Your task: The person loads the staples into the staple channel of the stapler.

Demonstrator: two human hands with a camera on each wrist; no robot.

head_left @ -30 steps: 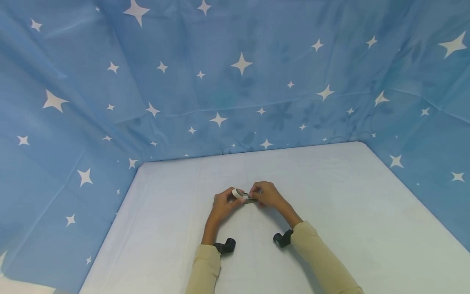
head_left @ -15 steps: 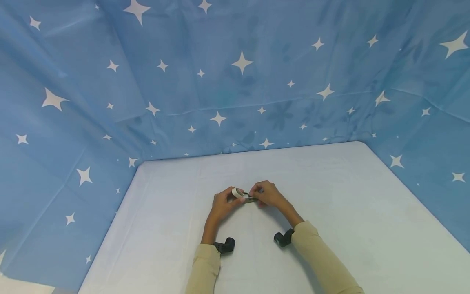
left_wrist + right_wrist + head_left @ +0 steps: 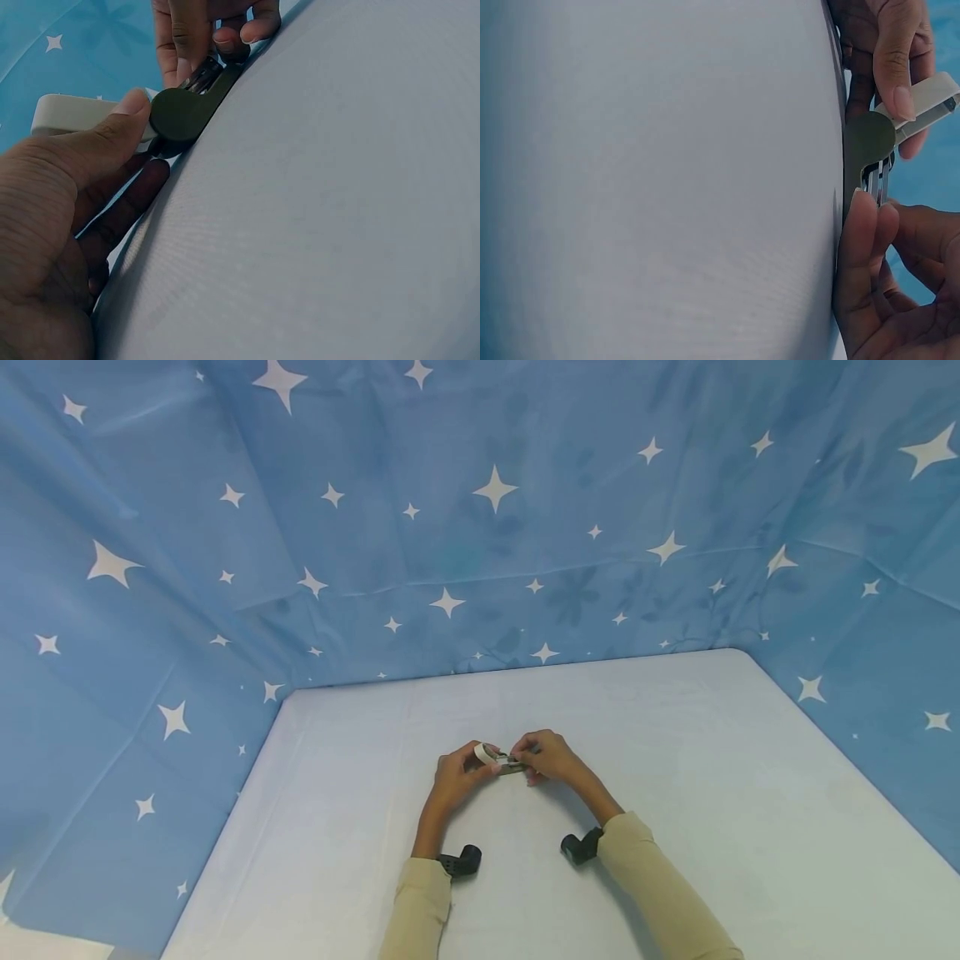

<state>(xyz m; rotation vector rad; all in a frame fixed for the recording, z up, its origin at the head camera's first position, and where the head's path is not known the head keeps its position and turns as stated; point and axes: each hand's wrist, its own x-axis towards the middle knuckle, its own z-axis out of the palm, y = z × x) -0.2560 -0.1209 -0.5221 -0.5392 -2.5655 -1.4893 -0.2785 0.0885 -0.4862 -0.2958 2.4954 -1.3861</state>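
Observation:
A small stapler [image 3: 485,754] lies opened out between the two hands, low over the white table. Its cream cover [image 3: 71,112] is swung back from a dark green base [image 3: 180,118] with a rounded hinge end. In the right wrist view a slim metal channel [image 3: 883,178] shows beside the base. My left hand [image 3: 453,777] grips the stapler near the hinge, thumb on the cover. At the other end, my right hand [image 3: 548,757] pinches the stapler around the metal channel and base tip. Whether its fingertips hold a separate small piece is hidden.
The white table [image 3: 360,793] spreads out around the hands. Behind it and at both sides hangs a blue cloth [image 3: 375,552] with white stars. A black wrist camera [image 3: 461,862] sits on the left wrist, another black camera [image 3: 579,848] on the right.
Almost nothing differs. The right hand and forearm have shifted very slightly to the right, while the left hand keeps the stapler in place.

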